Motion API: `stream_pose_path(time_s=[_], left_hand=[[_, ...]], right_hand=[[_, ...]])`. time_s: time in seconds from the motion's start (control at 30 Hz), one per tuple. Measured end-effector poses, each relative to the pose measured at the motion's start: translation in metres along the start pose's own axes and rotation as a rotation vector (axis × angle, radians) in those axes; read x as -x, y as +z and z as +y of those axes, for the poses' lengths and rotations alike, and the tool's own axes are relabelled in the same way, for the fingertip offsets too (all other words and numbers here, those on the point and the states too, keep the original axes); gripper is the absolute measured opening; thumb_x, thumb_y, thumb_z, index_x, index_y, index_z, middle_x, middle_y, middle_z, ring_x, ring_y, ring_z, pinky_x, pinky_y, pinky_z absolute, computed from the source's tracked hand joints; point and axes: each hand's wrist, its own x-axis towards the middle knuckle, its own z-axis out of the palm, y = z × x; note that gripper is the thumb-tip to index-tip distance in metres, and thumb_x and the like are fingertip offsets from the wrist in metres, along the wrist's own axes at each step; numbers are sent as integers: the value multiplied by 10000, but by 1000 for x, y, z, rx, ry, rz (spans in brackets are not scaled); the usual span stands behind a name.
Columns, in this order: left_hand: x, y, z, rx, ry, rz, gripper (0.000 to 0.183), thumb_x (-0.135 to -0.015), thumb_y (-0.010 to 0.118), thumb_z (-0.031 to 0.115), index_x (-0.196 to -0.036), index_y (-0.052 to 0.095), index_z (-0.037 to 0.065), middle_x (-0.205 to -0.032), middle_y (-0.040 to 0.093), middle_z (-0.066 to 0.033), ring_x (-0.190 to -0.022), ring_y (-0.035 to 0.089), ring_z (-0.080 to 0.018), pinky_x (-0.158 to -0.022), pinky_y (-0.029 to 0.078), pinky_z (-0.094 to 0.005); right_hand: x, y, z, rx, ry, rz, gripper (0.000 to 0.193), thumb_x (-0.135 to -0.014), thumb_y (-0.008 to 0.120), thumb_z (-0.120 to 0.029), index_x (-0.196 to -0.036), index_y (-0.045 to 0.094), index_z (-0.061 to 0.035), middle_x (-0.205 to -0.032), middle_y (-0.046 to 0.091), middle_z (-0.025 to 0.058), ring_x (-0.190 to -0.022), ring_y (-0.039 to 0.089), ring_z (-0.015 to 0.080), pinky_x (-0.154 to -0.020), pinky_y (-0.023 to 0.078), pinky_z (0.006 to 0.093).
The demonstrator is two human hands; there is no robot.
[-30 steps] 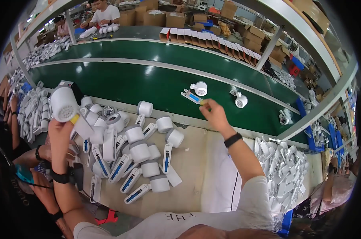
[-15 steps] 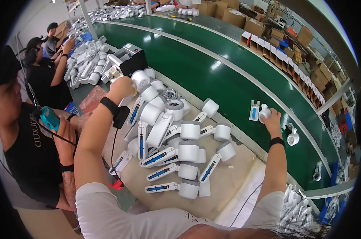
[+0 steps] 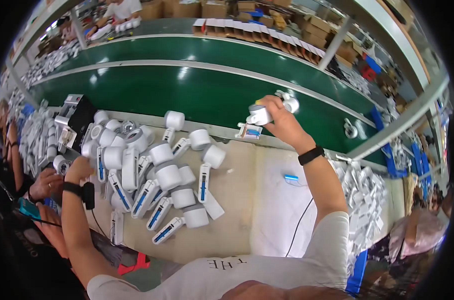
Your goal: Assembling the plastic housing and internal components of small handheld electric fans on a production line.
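My right hand (image 3: 286, 124) is closed on a white round-headed device (image 3: 260, 115) with an open handle that shows a blue cell inside. It holds the device over the near edge of the green belt. At the left, my left hand (image 3: 79, 170) is beside a heap of similar white devices (image 3: 168, 176); its fingers are mostly hidden, so its grip cannot be made out. Many of these devices have open handles with blue cells showing. Just left of that hand, a co-worker's hand (image 3: 46, 184) is at a round white part (image 3: 61, 164).
The green conveyor belt (image 3: 207, 95) runs across behind the table, carrying further white devices (image 3: 350, 129). A black and silver machine (image 3: 76, 120) stands at the back left. A small blue cell (image 3: 291, 177) and a black cable (image 3: 300, 225) lie on the bright table section. White parts (image 3: 362, 200) are piled at the right.
The view has swung to the right. My right hand has lifted the white device off the belt and carried it toward the table. My left hand has moved nearer along the heap's left side.
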Motion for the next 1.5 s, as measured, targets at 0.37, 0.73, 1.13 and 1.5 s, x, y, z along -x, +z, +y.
stream_pose_path(time_s=[0.37,0.73,1.13,1.5], left_hand=[[45,-43,72,-234,-68,562,310,-677,626,140,-962,601,22,-866,634,-186,-816,616,-346,-674,495,-441],[145,20,353,1506,976,-282,500,-839,582,109,-1278,356,32,-1215,478,-105,-1052,530,-177,-890,423,-305],[183,30,353,1582,728,-772,233,-892,445,214,-1047,475,43,-874,598,-102,-681,616,-198,-546,502,-287],[197,27,357,1295,781,-464,168,-822,552,108,-957,516,16,-748,571,-32,-588,524,-84,-504,423,-233]], right_hand=[[49,-39,-44,-66,40,43,582,-677,680,18,-1179,425,-134,-1191,430,105,-1032,505,311,-835,472,332],[80,-63,-121,-215,-54,89,703,-625,734,21,-1234,403,-93,-1169,423,111,-1095,483,258,-874,466,315],[141,-63,-119,279,-356,234,508,-585,661,69,-1050,542,-96,-1057,518,78,-1067,534,327,-781,513,360],[151,-68,-128,294,-296,191,572,-625,662,56,-1145,488,-108,-1063,512,110,-1060,532,359,-782,517,386]])
